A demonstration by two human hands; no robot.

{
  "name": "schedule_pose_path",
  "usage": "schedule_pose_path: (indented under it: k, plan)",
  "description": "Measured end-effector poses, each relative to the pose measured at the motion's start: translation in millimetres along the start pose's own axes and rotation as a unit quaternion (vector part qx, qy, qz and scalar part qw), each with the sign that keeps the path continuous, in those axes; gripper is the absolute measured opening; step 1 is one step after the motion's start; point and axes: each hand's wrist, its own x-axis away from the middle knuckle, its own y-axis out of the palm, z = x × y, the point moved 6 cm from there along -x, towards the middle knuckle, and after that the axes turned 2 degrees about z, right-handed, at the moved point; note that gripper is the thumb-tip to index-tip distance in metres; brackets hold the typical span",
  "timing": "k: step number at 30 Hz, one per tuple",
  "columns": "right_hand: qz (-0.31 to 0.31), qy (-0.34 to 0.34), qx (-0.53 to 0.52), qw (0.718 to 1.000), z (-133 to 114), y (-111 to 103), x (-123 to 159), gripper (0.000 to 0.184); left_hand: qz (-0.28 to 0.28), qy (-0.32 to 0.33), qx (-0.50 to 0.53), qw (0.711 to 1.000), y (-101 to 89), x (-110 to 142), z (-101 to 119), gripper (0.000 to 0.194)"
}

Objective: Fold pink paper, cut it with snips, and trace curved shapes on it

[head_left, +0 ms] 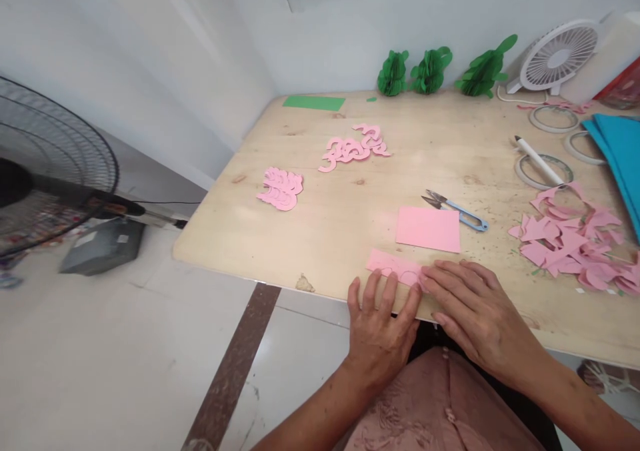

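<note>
A narrow strip of pink paper (385, 259) with curved outlines drawn on it lies at the table's front edge. The fingertips of my left hand (383, 321) press on its near side, fingers spread. My right hand (473, 311) lies stretched out over the strip's right end, its fingers side by side and covering that end. Just beyond the strip rests a pink paper rectangle (429, 229). Blue-handled thread snips (470, 219) lie partly behind this rectangle, blades pointing left.
Cut pink shapes lie in a stack (283, 189) and a loose pile (350, 147). Pink scraps (570, 241), tape rolls (553, 119), a white pen (540, 161) and blue sheets (617, 151) are on the right. Green paper figures (393, 74) and a small fan (559, 57) stand along the wall.
</note>
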Motion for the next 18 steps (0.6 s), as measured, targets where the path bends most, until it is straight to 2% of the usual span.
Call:
schedule_pose_path:
  k: [13,18]
  plan:
    - [-0.038,-0.035,0.007,0.999,-5,8,-19,0.041,0.009,-0.007,-0.010,1.000,-0.8,-1,0,0.045]
    - [-0.042,-0.036,-0.024,0.998,-8,12,-36,0.045,0.024,-0.010,-0.011,1.000,0.5,1,0,0.032]
